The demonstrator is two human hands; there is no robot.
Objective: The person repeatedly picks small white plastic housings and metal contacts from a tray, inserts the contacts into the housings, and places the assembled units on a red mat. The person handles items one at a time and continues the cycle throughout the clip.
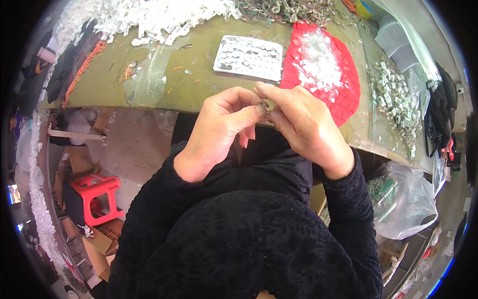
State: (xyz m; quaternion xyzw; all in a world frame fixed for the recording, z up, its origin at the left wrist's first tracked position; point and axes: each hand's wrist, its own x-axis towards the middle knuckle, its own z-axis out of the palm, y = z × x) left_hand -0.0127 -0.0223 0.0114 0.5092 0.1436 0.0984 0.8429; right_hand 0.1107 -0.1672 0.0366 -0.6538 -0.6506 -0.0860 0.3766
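My left hand and my right hand meet in front of my chest, just off the near edge of the olive-green table. Both pinch one small metal piece between thumbs and fingertips; its shape is mostly hidden by the fingers. Beyond the hands lies a white tray holding rows of small round metal parts. To its right sits a red basket with a heap of small clear plastic pieces.
Clear plastic bits are piled along the table's far edge, with metal chains beside them. Small metal clips lie on the right. A plastic bag hangs at my right; a red stool and cardboard boxes stand on the floor at left.
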